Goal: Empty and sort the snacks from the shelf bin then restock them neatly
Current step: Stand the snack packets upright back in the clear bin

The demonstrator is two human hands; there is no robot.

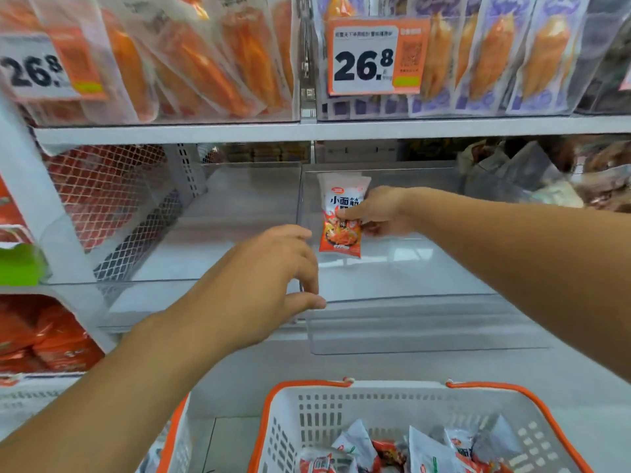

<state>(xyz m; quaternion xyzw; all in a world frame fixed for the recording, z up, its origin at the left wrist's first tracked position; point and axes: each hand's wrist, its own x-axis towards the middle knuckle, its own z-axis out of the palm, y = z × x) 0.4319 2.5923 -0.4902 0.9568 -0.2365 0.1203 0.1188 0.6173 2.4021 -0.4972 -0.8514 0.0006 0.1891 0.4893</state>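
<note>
- Bright, even store light, shadows faint.
- White glare on the clear shelf bin.
- Wide-angle bending at edges.
- Upper snack packs soft, slightly blurred.

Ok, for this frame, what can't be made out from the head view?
- How many packets lie in the white plastic basket with orange rim: the bottom edge cuts it off.
- Whether the left hand actually touches the clear plastic shelf bin: its own fingers cover the spot.
- The lower print on the small white and orange snack packet: the right hand covers part of it.
- Small text on the orange-framed price tag: too blurred.
</note>
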